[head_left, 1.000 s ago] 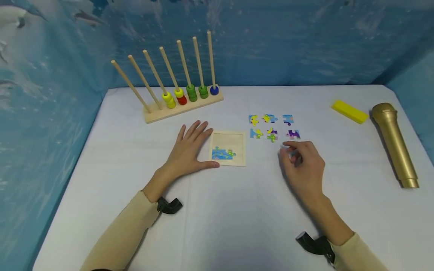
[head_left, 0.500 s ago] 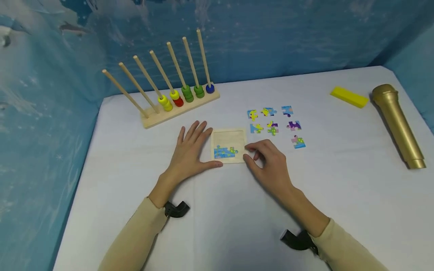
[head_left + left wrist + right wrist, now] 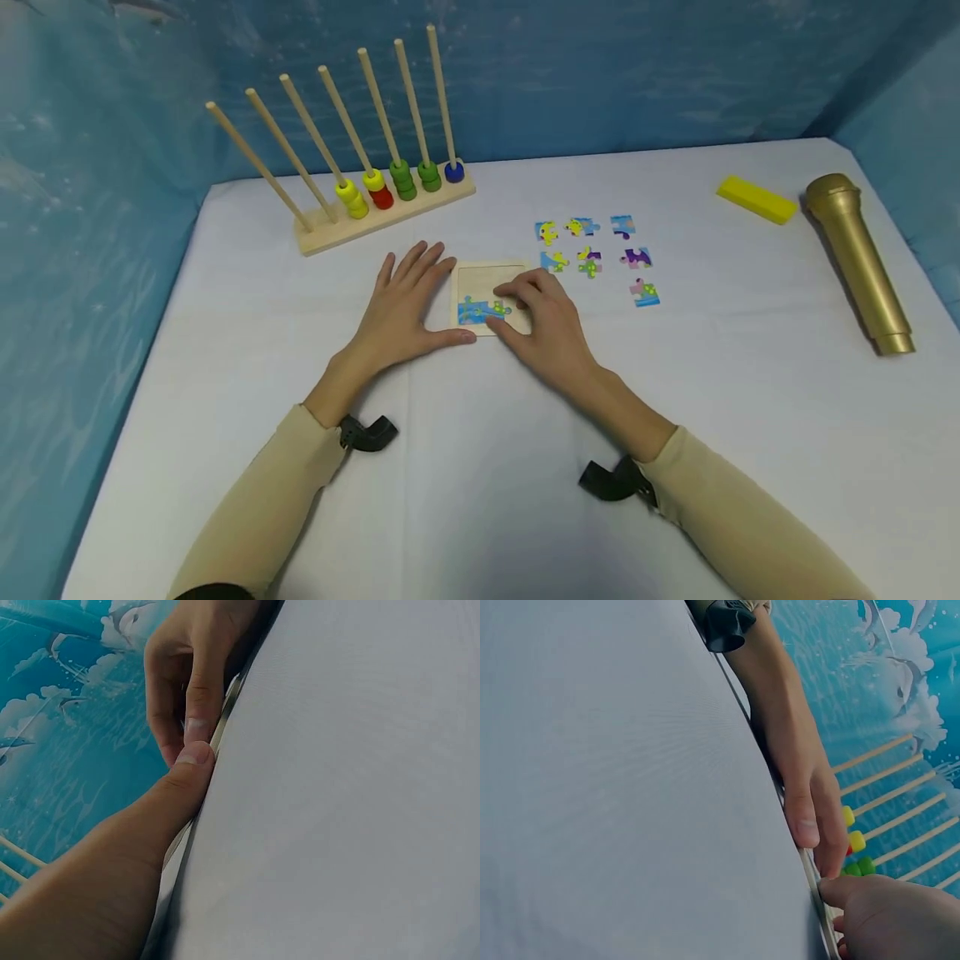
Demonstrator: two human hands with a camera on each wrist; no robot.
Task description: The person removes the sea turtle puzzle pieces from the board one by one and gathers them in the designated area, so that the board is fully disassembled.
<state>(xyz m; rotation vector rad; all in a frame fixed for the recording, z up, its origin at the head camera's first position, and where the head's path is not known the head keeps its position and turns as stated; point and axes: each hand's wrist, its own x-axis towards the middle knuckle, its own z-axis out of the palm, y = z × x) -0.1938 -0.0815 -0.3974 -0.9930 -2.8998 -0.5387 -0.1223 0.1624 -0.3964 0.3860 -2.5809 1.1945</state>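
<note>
A small square wooden puzzle tray (image 3: 491,272) lies on the white table, with joined blue puzzle pieces (image 3: 472,310) along its lower left. Spread around the tray's left side, my left hand (image 3: 401,312) has its thumb at the lower edge and a fingertip at the upper left corner. My right hand (image 3: 551,333) reaches over the tray from the right, index fingertip and thumb on either side of the joined pieces' right end; I cannot tell whether they pinch a piece. In the left wrist view, the left thumb (image 3: 191,761) is at the tray's edge.
Several loose puzzle pieces (image 3: 589,262) lie right of the tray, one piece (image 3: 645,292) nearest me. A wooden bead stand (image 3: 390,218) with upright pegs stands at the back left. Farther right are a yellow block (image 3: 757,199) and a gold microphone (image 3: 858,267).
My right hand has moved left from beside the loose pieces to over the tray, leaving one piece on the table. The left hand stays at the tray; the camera view has shifted.
</note>
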